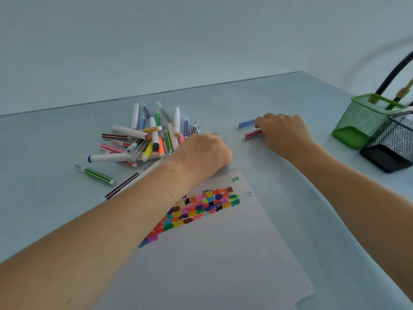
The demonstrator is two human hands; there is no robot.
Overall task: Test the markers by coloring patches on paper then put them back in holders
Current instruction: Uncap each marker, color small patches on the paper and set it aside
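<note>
My right hand is down on the table, fingers curled over the near ends of two markers: a blue marker and a red marker stick out past my fingertips on the pile side. Looks like I'm gripping both, though the contact itself is hidden under my knuckles. My left hand sits at the edge of the marker pile, fingers curled down into it; can't tell if they've closed on one, only a bit of yellow shows past the knuckles.

The paper lies nearer me than both hands, with colored patches partly under my left forearm. The green holder and black holder stand well off to the outer side of my right hand.

Handling guess: markers are light, stiff plastic tubes, smooth and round, so they roll and slip. Best pinched mid-barrel, not at the cap, which may pop off. Two at once: keep them parallel and squeeze lightly. The mesh holders look light and may tip if bumped, so drop the markers in end-first.
</note>
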